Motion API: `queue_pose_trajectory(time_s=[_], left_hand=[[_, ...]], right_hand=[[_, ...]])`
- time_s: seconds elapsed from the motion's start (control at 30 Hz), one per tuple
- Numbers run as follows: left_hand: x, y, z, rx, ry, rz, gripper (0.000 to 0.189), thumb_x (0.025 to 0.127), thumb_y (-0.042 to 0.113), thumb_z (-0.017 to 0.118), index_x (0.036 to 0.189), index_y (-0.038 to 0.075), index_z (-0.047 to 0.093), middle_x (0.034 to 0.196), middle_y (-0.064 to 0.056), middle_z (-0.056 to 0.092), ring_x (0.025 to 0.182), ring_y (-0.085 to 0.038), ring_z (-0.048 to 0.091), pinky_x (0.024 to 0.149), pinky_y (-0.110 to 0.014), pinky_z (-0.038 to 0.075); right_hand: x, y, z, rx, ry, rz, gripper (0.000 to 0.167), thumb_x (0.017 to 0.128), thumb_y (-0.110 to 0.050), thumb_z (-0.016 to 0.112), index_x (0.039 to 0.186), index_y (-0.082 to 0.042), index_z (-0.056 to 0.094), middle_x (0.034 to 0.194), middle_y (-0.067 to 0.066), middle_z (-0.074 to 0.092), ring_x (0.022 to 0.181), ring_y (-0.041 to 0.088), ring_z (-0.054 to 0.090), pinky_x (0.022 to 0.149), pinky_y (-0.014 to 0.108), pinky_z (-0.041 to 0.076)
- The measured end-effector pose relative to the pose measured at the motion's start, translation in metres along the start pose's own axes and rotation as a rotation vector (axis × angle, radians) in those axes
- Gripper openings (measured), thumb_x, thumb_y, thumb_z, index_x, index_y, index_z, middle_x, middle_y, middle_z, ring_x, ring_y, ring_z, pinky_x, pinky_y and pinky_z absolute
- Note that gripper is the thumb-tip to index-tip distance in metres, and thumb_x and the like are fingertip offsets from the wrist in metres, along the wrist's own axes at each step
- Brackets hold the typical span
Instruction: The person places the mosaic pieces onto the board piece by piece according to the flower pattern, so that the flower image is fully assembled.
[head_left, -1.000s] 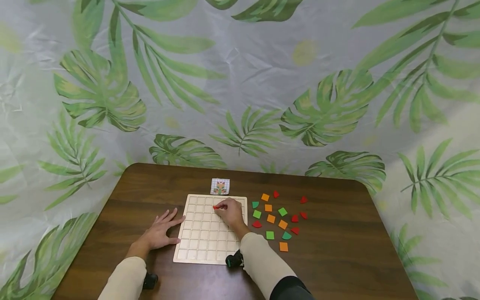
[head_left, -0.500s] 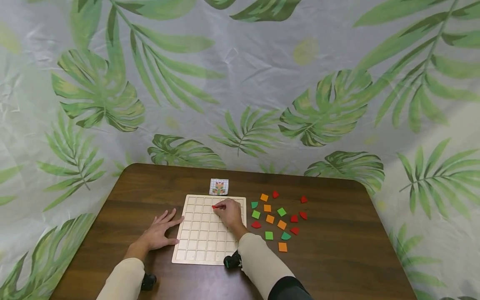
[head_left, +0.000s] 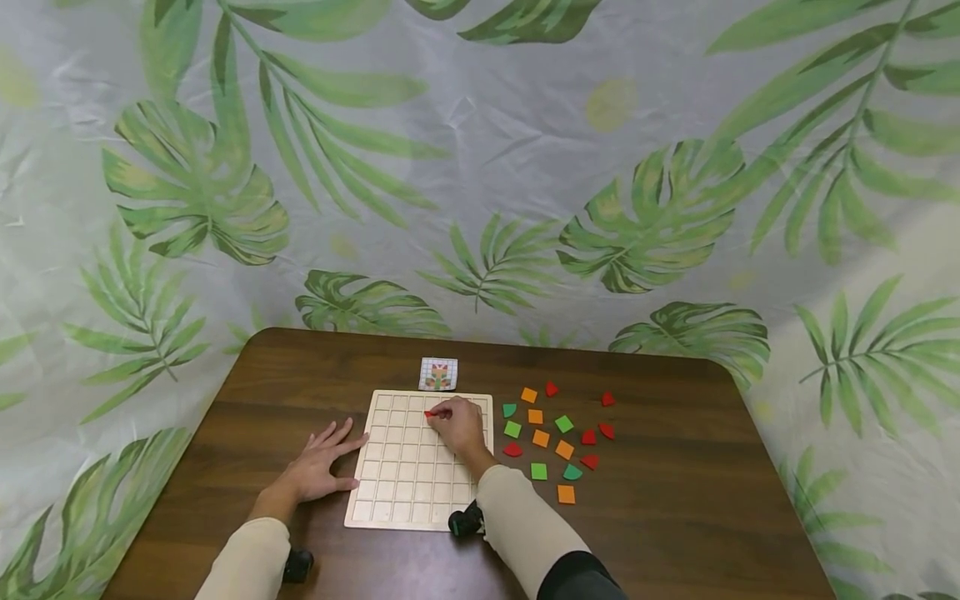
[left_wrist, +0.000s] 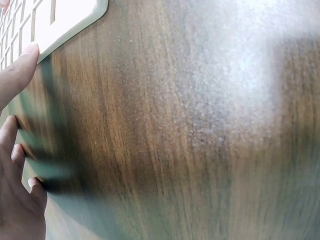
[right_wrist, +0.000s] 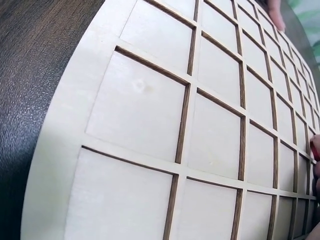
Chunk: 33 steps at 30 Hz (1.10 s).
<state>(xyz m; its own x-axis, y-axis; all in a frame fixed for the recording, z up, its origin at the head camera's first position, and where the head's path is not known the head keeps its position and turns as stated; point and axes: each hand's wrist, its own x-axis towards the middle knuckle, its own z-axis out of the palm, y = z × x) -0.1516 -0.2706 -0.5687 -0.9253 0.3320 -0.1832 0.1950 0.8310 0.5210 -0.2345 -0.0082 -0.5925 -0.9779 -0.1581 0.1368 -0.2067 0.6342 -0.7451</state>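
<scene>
A pale wooden grid board (head_left: 390,467) lies on the dark table. My right hand (head_left: 459,429) is over its far part and pinches a small red tile (head_left: 428,414) between thumb and fingertips; most of the tile's outline is hidden. In the right wrist view that red tile (right_wrist: 315,146) shows at the right edge, close over the cells. My left hand (head_left: 318,462) is spread flat by the board's left side, fingertips at the rim. The left wrist view has the left thumb (left_wrist: 22,70) right at the board's edge, with the other fingers on the table.
Loose tiles lie right of the board: orange squares (head_left: 566,494), light green squares (head_left: 538,472), dark green quarter-rounds (head_left: 572,472) and red pieces (head_left: 590,462). A small card (head_left: 438,374) with a coloured grid picture lies beyond the board. A leaf-patterned curtain (head_left: 517,167) hangs behind the table.
</scene>
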Motion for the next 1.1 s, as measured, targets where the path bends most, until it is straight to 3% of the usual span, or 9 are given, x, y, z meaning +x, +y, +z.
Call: queue_pose_trajectory(time_s=[0.33,0.57,0.77,1.1], left_hand=[[0.001,0.000,0.003,-0.011,0.001,0.017,0.077,0.078,0.040,0.076,0.144,0.012,0.047,0.155,-0.025,0.024,0.140,-0.051,0.014,0.108,-0.069,0.007],[0.000,0.000,0.000,-0.016,0.006,0.019,0.078,0.078,0.041,0.076,0.144,0.012,0.046,0.155,-0.024,0.024,0.140,-0.051,0.014,0.108,-0.069,0.006],[-0.002,0.002,-0.002,-0.009,0.015,0.046,0.078,0.078,0.043,0.076,0.142,0.009,0.048,0.153,-0.027,0.026,0.138,-0.054,0.016,0.106,-0.071,0.009],[-0.002,0.001,-0.001,-0.012,0.013,0.062,0.078,0.079,0.042,0.075,0.143,0.009,0.046,0.153,-0.027,0.025,0.138,-0.053,0.016,0.105,-0.072,0.008]], right_hand=[[0.000,0.005,0.000,0.036,0.006,0.001,0.004,0.078,-0.013,0.078,0.079,-0.012,0.074,0.068,-0.009,0.060,0.063,0.004,0.051,0.063,0.024,0.043],[0.005,0.000,-0.010,0.175,-0.072,0.035,0.009,0.078,-0.005,0.078,0.085,-0.003,0.073,0.071,-0.002,0.063,0.064,0.006,0.051,0.061,0.022,0.045],[0.002,0.003,-0.030,0.236,-0.146,0.065,0.008,0.083,-0.006,0.074,0.090,-0.003,0.073,0.078,0.000,0.065,0.069,0.008,0.055,0.064,0.023,0.048],[-0.012,0.041,-0.084,0.184,-0.134,0.012,0.010,0.084,-0.005,0.072,0.094,-0.001,0.073,0.082,0.004,0.066,0.073,0.013,0.056,0.066,0.025,0.049]])
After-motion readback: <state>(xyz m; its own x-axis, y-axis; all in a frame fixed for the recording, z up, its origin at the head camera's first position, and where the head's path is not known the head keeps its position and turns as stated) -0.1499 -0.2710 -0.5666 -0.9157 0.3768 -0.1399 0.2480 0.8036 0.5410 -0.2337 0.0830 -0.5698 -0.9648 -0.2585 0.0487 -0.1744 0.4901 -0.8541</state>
